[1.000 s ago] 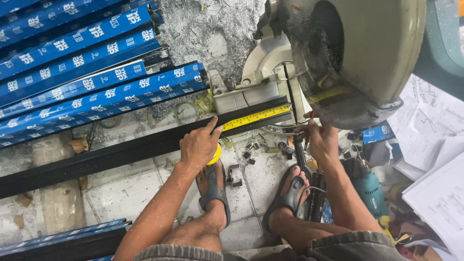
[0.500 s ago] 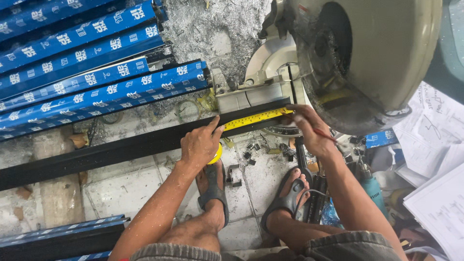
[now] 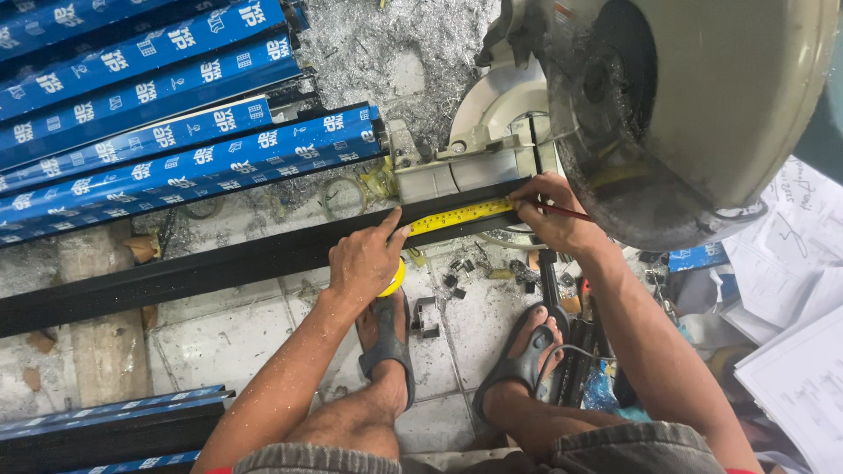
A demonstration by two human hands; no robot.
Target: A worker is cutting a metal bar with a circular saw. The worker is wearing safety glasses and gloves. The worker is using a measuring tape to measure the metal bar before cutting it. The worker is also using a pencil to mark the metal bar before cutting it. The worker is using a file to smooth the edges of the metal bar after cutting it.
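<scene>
A long black metal profile [image 3: 202,272] lies across the floor and runs onto the base of a chop saw [image 3: 492,158]. My left hand [image 3: 367,263] holds a yellow tape measure case [image 3: 397,279] against the profile, index finger pressing the yellow tape blade [image 3: 458,216] stretched along its top. My right hand [image 3: 551,215] grips a thin red pencil [image 3: 571,211] with its tip at the tape's far end, right under the saw's big blade guard [image 3: 702,105].
Several profiles in blue wrapping [image 3: 158,132] are stacked at the upper left, more [image 3: 105,421] at the lower left. Metal shavings [image 3: 386,44] cover the floor behind the saw. Papers [image 3: 790,290] lie at the right. My sandalled feet [image 3: 386,342] rest below the profile.
My right hand has risen from the floor by my right foot to the end of the tape on the profile, now holding the pencil there. My left hand has stayed in place.
</scene>
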